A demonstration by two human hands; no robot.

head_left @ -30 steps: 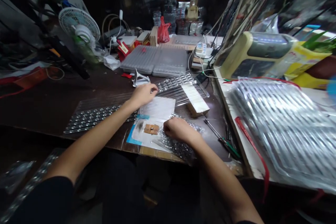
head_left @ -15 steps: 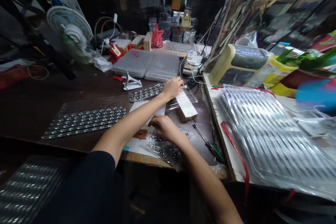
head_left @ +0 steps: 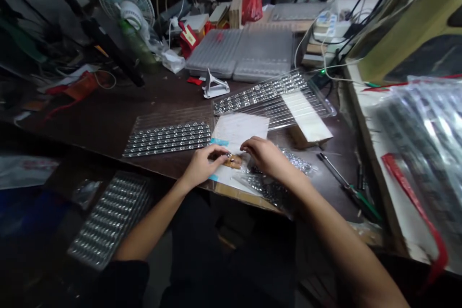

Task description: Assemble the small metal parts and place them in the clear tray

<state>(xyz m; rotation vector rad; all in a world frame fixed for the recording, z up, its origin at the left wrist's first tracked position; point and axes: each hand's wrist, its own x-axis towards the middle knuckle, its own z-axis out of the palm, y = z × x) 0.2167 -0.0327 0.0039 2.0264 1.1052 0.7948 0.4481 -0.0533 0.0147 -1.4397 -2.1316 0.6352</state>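
Note:
Low over the front of the white board (head_left: 240, 127), my left hand (head_left: 202, 166) pinches a small shiny metal part (head_left: 228, 154) between thumb and forefinger. Just beneath the fingertips lies a small brown block (head_left: 234, 161) with metal bits on it. My right hand (head_left: 265, 154) is at the block's right side, fingers curled and pressed together; whatever they hold is hidden. Under that hand and wrist spreads a clear plastic bag (head_left: 269, 186) of small metal pieces. To the left sits a clear tray (head_left: 168, 138) with rows of metal parts, and behind the board another ribbed tray (head_left: 260, 91), partly filled.
A white-topped block (head_left: 306, 118) props the rear tray. Right of the bag lies a green-handled screwdriver (head_left: 350, 187). A white plastic bracket (head_left: 215, 86), closed clear cases (head_left: 265, 53) and a fan (head_left: 126, 0) stand farther back. Stacked trays (head_left: 110, 219) sit below the table edge at left.
My left hand has come back from the rear tray to the brown block, now with a small metal part. My right hand stays near the bag. The view has tilted down and turned left.

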